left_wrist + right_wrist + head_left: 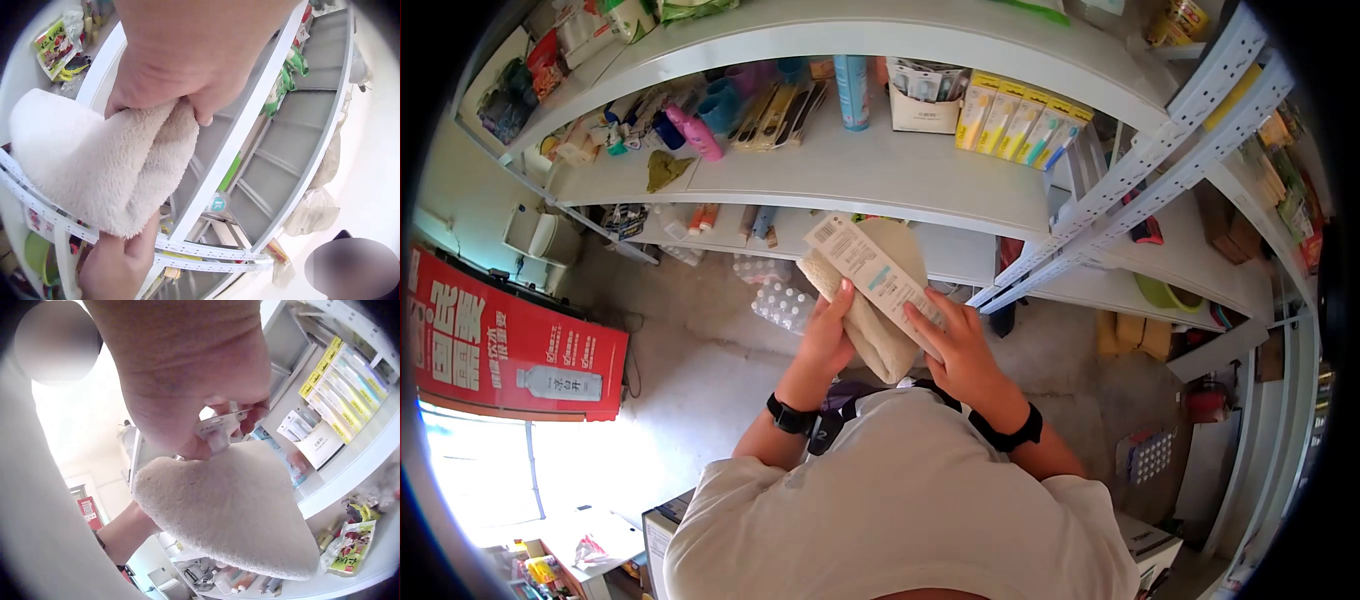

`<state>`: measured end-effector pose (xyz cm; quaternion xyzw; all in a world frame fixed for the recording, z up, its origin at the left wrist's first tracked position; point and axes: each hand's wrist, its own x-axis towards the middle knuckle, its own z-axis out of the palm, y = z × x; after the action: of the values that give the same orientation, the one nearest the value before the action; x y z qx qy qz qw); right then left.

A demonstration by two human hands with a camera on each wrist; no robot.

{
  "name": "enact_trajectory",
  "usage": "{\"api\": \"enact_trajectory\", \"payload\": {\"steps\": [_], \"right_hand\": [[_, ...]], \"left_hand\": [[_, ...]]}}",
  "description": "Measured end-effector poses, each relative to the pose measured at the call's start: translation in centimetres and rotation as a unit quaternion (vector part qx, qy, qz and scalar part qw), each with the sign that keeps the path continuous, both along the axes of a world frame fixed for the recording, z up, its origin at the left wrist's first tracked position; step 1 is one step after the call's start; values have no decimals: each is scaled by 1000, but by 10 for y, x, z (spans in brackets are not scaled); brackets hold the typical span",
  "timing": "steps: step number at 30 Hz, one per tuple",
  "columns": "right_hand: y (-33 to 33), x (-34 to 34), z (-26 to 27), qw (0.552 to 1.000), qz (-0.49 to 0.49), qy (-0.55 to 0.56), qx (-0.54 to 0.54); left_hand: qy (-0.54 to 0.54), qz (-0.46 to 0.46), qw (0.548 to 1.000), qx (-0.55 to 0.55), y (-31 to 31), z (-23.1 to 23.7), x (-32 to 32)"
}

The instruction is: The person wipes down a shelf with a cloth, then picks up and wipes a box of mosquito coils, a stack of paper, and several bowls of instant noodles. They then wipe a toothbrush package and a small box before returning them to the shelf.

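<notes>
A cream terry towel (878, 345), folded into a thick bundle, is held in front of the chest. My left hand (828, 338) grips its left side, thumb on top. Lying across the towel is a long white card-backed pack (868, 268) with a barcode and fine print. My right hand (966, 350) grips the pack's lower end, its fingers across the printed face. In the right wrist view, clear plastic (219, 439) of the pack shows between the fingers, with the towel (231, 509) hanging below. The left wrist view shows the towel's fold (140, 162) under the left hand (178, 78).
Ahead is a grey shelf (800, 185) with yellow-topped toothbrush packs (1015, 125), a white display box (923, 105), a blue can (852, 95) and a pink bottle (695, 133). Perforated metal uprights (1100, 200) stand at right. A red sign (515, 345) is at left.
</notes>
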<state>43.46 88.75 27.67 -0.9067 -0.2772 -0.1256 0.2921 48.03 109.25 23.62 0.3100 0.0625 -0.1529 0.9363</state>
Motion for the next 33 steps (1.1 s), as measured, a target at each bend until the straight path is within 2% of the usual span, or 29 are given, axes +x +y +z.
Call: {"api": "enact_trajectory", "payload": {"steps": [4, 9, 13, 16, 20, 22, 28, 33], "right_hand": [[-4, -5, 0, 1000, -28, -2, 0], [3, -5, 4, 999, -37, 11, 6], [23, -1, -1, 999, -42, 5, 7], [44, 3, 3, 998, -59, 15, 12], [75, 13, 15, 996, -76, 26, 30], [85, 20, 17, 997, -81, 18, 5], [132, 35, 19, 997, -68, 38, 3], [169, 38, 20, 996, -62, 60, 7]], "left_hand": [[-6, -50, 999, 3, -10, 8, 1], [-12, 8, 1000, 26, -3, 10, 12], [-42, 29, 999, -11, 30, 8, 34], [-42, 9, 999, 7, 48, 15, 44], [-24, -61, 998, 13, 58, 19, 43], [-9, -92, 996, -1, 65, 15, 43], [-3, -72, 996, 51, 115, 13, 54], [1, -48, 999, 12, 154, 13, 63]]}}
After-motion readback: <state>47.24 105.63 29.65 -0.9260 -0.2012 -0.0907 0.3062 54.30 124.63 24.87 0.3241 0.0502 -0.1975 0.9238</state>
